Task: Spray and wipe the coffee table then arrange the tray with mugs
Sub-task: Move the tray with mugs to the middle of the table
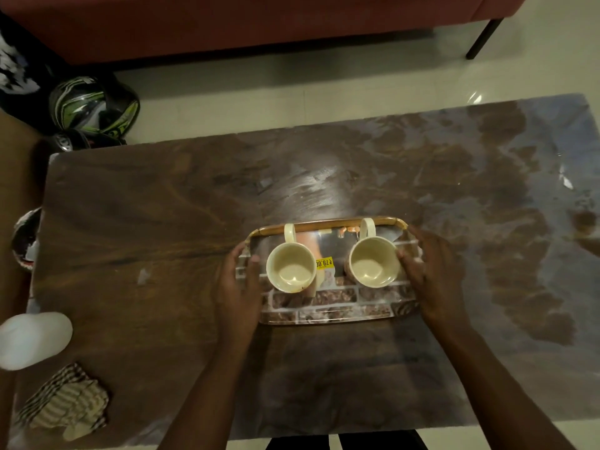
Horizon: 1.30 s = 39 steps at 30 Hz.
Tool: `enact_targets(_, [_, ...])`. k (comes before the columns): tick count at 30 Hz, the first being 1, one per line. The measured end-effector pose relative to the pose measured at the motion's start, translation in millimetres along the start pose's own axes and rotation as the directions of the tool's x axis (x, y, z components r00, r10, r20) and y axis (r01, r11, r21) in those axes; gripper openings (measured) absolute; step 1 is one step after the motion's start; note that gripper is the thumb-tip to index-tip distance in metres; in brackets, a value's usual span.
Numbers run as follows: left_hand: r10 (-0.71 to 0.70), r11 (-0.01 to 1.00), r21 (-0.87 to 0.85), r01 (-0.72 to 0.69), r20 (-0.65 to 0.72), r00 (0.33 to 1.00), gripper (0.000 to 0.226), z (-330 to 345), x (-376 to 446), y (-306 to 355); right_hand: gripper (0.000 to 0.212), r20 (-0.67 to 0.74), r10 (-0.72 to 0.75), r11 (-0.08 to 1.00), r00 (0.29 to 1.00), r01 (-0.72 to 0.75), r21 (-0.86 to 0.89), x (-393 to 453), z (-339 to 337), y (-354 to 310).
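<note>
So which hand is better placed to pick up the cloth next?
Left, probably: the cloth lies at the table's near-left corner, on the left hand's side, while the right hand holds the tray's far end.

We are looking down into a home living room. A low, glossy, wood-patterned coffee table point(162, 222) stands on pale, shiny floor tiles point(292, 92). Beyond it sits a dark red sofa point(227, 24) on thin black legs. A green and black motorcycle helmet point(94, 107) rests on the floor near the table's far left corner. Two cream mugs point(291, 266) stand on a serving tray point(324, 306), adding to the domestic feel.
</note>
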<state>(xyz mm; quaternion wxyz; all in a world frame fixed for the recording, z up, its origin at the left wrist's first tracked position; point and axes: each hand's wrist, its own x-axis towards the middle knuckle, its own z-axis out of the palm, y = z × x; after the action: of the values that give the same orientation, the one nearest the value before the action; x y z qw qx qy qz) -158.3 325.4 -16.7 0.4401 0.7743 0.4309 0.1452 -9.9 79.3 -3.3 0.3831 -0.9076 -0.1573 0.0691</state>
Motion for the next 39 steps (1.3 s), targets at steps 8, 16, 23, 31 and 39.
enact_targets(8, [0.219, 0.917, 0.264, -0.299, 0.291, 0.931, 0.084, 34, -25, 31, 0.077, 0.309, -0.123, 0.944, 0.943, 0.208, -0.258, -12, 40, -14])
enact_targets(16, [0.238, 0.926, 0.232, -0.297, 0.252, 0.938, 0.079, 23, -18, 22, 0.071, 0.214, -0.197, 0.953, 0.957, 0.238, -0.185, -7, 25, -13])
enact_targets(23, [0.228, 0.926, 0.245, -0.288, 0.247, 0.942, 0.079, 18, -16, 22, 0.067, 0.226, -0.162, 0.96, 0.96, 0.207, -0.191, -5, 19, -22])
enact_targets(31, [0.249, 0.918, 0.246, -0.312, 0.256, 0.934, 0.08, 15, -20, 22, 0.063, 0.217, -0.121, 0.913, 0.969, 0.194, -0.359, -16, 22, -27])
enact_targets(39, [0.219, 0.932, 0.24, -0.27, 0.22, 0.951, 0.076, -29, -22, 18, 0.062, 0.264, -0.366, 0.902, 0.892, 0.41, -0.135, -36, 66, -98])
